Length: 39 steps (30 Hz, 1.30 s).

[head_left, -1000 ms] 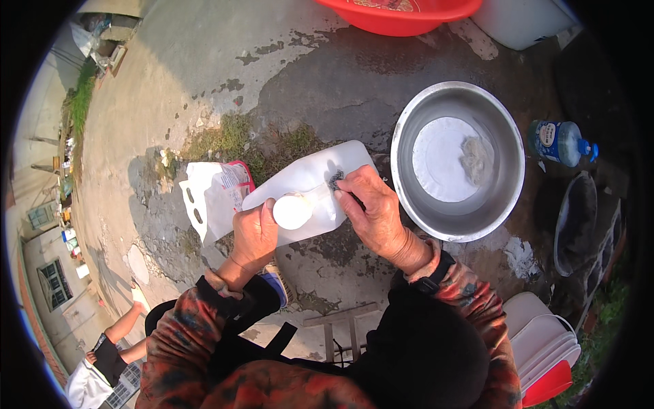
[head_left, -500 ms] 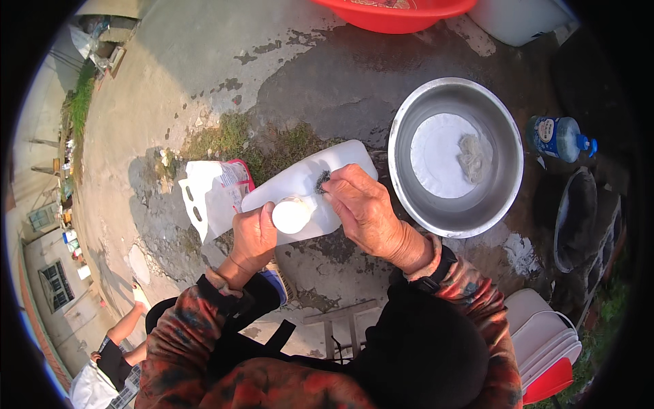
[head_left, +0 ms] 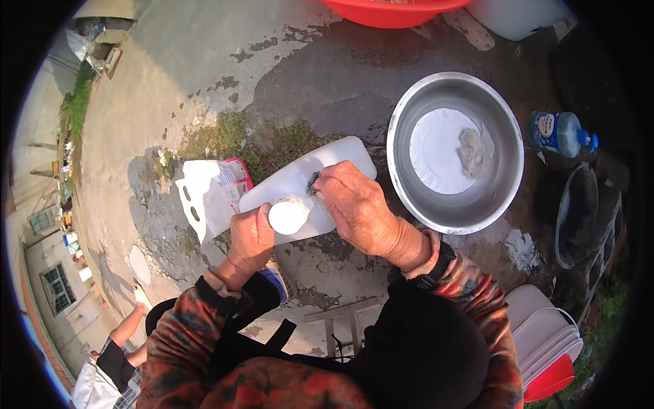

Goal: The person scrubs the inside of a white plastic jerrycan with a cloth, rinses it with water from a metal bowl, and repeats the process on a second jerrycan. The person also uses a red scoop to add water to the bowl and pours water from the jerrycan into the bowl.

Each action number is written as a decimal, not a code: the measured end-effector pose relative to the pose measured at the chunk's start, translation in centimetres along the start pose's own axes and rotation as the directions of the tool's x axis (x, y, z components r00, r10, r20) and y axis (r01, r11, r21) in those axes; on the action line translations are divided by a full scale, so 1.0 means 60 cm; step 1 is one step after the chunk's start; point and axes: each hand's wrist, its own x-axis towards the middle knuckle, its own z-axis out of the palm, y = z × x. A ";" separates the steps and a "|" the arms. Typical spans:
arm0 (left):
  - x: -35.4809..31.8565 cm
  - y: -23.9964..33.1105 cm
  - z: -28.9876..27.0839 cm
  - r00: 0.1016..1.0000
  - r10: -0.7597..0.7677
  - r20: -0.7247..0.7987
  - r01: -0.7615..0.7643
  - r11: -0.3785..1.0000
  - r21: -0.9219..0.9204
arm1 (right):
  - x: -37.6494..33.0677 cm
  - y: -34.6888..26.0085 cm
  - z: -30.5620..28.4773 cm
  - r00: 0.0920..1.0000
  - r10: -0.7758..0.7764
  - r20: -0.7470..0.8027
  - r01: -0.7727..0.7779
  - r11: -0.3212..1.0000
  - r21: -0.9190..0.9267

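A translucent white plastic jug [head_left: 340,153] with a round white cap [head_left: 288,216] lies tilted on the ground before me. My left hand [head_left: 252,237] is closed at its near end, the thumb beside the cap; the fingers underneath are hidden. In my right hand [head_left: 360,208] a dark steel wool scrubber [head_left: 313,183] is pinched between fingertips and pressed on the jug's upper side, just past the cap. A white-and-pink plastic bag with handle holes [head_left: 211,194] lies left of the jug.
At right stands a metal basin [head_left: 455,219] holding water and a pale mesh scrubber [head_left: 471,154]. Beyond it lies a blue pump bottle [head_left: 555,134]. A red tub [head_left: 398,15] sits at the far edge; white buckets [head_left: 541,327] are at lower right. A person [head_left: 112,358] sits at lower left.
My right hand has slid the steel wool slightly left along the jug, toward the cap. My left hand keeps its grip, and the whole view has shifted a little.
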 end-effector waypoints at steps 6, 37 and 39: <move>-0.001 -0.003 -0.001 1.000 -0.015 -0.007 0.015 1.000 0.013 | 0.000 -0.001 -0.001 0.978 0.210 -0.012 -0.210 0.977 -0.031; 0.002 -0.001 -0.004 0.997 -0.071 0.016 0.071 0.997 -0.012 | -0.016 -0.004 0.003 0.995 0.092 -0.042 -0.094 0.995 -0.034; 0.002 0.000 -0.004 0.998 -0.066 0.000 0.066 0.998 0.009 | -0.012 -0.002 0.003 0.949 0.312 -0.040 -0.315 0.945 -0.087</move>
